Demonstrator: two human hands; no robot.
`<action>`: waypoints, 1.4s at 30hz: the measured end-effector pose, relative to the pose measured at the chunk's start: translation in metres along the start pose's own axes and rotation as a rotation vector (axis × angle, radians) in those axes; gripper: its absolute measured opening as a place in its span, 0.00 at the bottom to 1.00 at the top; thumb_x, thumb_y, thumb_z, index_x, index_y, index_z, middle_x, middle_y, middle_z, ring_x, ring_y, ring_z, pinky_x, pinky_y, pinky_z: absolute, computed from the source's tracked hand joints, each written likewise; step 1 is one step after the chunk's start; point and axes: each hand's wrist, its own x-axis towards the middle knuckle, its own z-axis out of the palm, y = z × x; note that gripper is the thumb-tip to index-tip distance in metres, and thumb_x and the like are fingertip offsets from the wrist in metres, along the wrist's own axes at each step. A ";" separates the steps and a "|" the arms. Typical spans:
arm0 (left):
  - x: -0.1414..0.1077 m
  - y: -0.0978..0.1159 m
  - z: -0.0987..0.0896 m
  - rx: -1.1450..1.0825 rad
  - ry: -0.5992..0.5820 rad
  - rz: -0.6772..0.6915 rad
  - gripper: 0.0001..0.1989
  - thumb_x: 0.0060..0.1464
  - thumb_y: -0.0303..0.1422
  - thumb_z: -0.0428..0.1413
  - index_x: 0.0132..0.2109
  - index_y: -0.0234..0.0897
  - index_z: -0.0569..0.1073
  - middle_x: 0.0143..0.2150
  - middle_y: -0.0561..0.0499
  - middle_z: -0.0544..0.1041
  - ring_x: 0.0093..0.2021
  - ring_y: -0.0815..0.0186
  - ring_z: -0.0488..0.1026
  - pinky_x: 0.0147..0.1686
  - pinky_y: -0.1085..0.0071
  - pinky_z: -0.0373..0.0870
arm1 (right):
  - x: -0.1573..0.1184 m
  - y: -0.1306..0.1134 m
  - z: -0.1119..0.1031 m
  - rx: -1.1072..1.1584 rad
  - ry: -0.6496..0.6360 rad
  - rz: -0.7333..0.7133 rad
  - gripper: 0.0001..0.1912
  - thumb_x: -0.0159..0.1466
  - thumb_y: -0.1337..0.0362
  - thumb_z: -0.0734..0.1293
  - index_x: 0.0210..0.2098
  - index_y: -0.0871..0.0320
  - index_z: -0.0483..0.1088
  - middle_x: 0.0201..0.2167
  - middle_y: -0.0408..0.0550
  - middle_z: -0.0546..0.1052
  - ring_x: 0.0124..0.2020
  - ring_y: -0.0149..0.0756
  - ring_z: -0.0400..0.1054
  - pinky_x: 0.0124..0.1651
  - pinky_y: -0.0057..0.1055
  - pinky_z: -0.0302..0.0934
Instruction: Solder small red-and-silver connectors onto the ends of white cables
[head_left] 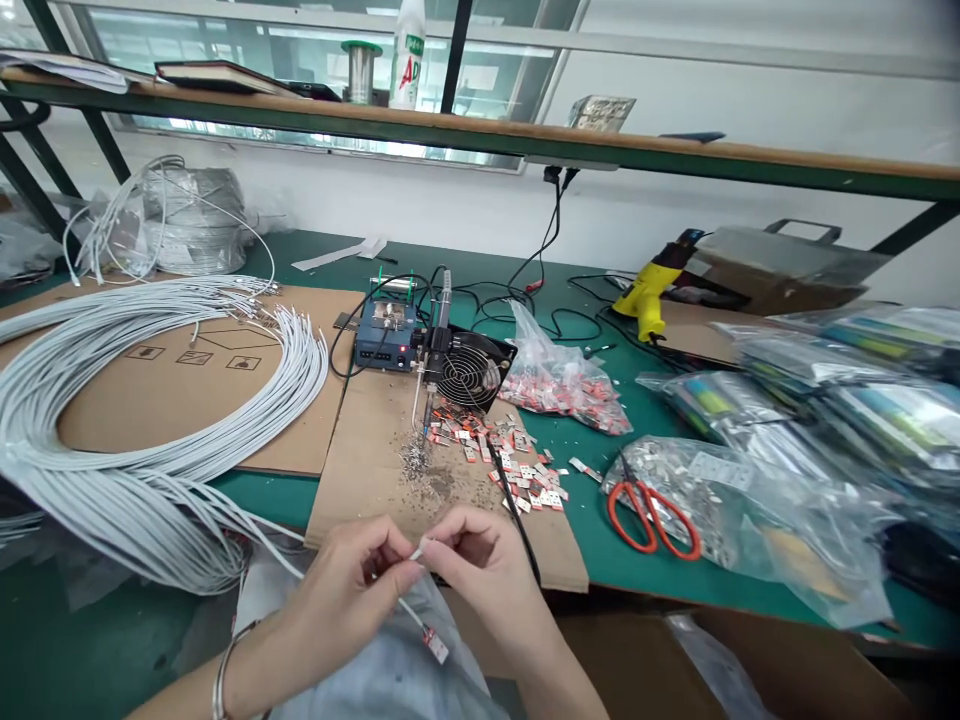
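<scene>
Close to the table's front edge, my left hand [360, 580] pinches a thin white cable [409, 610] between thumb and fingers. My right hand [480, 560] grips the same cable's tip beside it, the fingertips of both hands nearly touching. From under my left thumb the cable runs down to a small red and white connector piece [435, 645], which hangs over my lap. Just beyond my hands, a cardboard sheet [360, 470] carries many loose small red and silver pieces [525, 470] and a heap of dark and silver crumbs [415, 460].
A blue soldering station [386, 335], an upright soldering iron stand [435, 350] and a black fan [472, 370] stand ahead. Coiled white cables [112, 440] lie left. Red-handled scissors [652, 520], bagged parts [570, 385] and a yellow heat gun [652, 290] lie right. A shelf [495, 130] crosses above.
</scene>
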 end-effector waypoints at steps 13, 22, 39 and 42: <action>-0.003 0.002 -0.006 -0.336 -0.069 -0.084 0.21 0.49 0.48 0.56 0.32 0.31 0.68 0.22 0.54 0.65 0.18 0.72 0.67 0.16 0.79 0.58 | -0.004 -0.006 0.000 -0.177 -0.045 -0.113 0.07 0.57 0.63 0.67 0.28 0.60 0.75 0.22 0.49 0.74 0.23 0.34 0.66 0.27 0.29 0.61; -0.003 0.005 -0.009 -0.205 -0.143 -0.049 0.12 0.56 0.38 0.52 0.34 0.31 0.70 0.22 0.56 0.64 0.19 0.75 0.65 0.19 0.81 0.59 | -0.007 -0.020 -0.006 -0.521 -0.079 -0.288 0.08 0.58 0.68 0.64 0.27 0.60 0.76 0.16 0.44 0.68 0.18 0.29 0.58 0.21 0.26 0.50; 0.008 0.008 -0.015 -0.314 -0.292 -0.149 0.19 0.46 0.46 0.59 0.28 0.32 0.66 0.19 0.57 0.63 0.15 0.76 0.59 0.14 0.81 0.55 | 0.007 -0.003 -0.009 0.230 -0.285 0.144 0.07 0.48 0.63 0.73 0.22 0.60 0.75 0.15 0.43 0.68 0.16 0.25 0.55 0.20 0.22 0.48; 0.014 0.004 -0.017 -0.410 -0.331 -0.164 0.23 0.39 0.47 0.63 0.25 0.32 0.64 0.19 0.56 0.65 0.15 0.78 0.58 0.13 0.82 0.55 | 0.006 0.012 0.003 0.445 -0.338 0.263 0.16 0.44 0.53 0.75 0.18 0.59 0.72 0.11 0.38 0.62 0.13 0.23 0.50 0.18 0.22 0.49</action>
